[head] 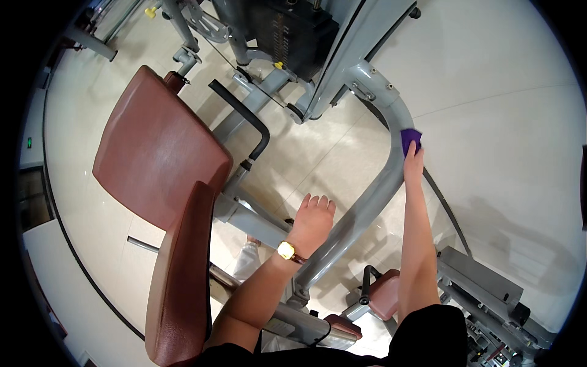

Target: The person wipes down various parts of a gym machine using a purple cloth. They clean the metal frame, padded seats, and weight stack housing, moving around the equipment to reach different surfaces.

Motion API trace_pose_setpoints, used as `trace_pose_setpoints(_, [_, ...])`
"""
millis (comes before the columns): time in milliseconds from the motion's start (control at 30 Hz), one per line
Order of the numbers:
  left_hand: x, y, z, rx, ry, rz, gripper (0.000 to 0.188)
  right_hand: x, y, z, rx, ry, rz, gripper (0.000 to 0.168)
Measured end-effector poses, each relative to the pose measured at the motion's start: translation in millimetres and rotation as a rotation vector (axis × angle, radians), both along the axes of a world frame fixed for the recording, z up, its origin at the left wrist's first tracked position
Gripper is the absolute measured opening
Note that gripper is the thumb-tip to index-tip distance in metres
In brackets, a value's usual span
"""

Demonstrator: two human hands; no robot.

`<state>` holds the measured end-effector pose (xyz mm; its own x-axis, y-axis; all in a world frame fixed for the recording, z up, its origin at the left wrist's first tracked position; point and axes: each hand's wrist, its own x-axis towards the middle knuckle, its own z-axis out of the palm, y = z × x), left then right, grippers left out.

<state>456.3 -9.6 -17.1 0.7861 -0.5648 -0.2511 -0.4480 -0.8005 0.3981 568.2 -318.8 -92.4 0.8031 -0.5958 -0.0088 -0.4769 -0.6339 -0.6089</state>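
Observation:
A small purple cloth (411, 139) lies against the outer side of a curved grey metal tube (390, 183), part of an exercise machine's frame. My right hand (414, 163) holds the cloth there, arm stretched far forward. My left hand (314, 220) hangs beside the lower stretch of that tube, back of the hand up and a gold-faced watch (286, 250) on the wrist. Its fingers bend downward and the palm is hidden; whether it touches the tube I cannot tell. Left of it are the machine's reddish-brown padded seat (160, 147) and backrest (183, 284).
A bent black handle (247, 121) rises beside the seat. Farther off stands a black weight stack (293, 36) with a yellow knob (278, 65) near its base. Another machine's pad (384, 293) and grey metal frame parts (481, 275) are at lower right. The floor (495, 128) is pale tile.

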Motion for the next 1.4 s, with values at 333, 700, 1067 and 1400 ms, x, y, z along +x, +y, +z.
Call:
trace_pose_setpoints(333, [0, -2, 7, -0.015, -0.020, 0.018, 0.033, 109, 100, 58, -0.689, -0.343, 0.941, 0.052])
trace_pose_setpoints(700, [1, -2, 8, 0.051, 0.042, 0.019, 0.035, 85, 80, 27, -1.397, 0.255, 0.869, 0.046])
trace_pose_setpoints(1067, [-2, -4, 11, 0.037, -0.004, -0.004, 0.036, 137, 149, 19, -1.063, -0.197, 1.102, 0.045])
trace_pose_setpoints(1400, [-7, -10, 7, 0.014, 0.042, -0.009, 0.036, 101, 65, 2, -1.411, 0.232, 1.295, 0.042])
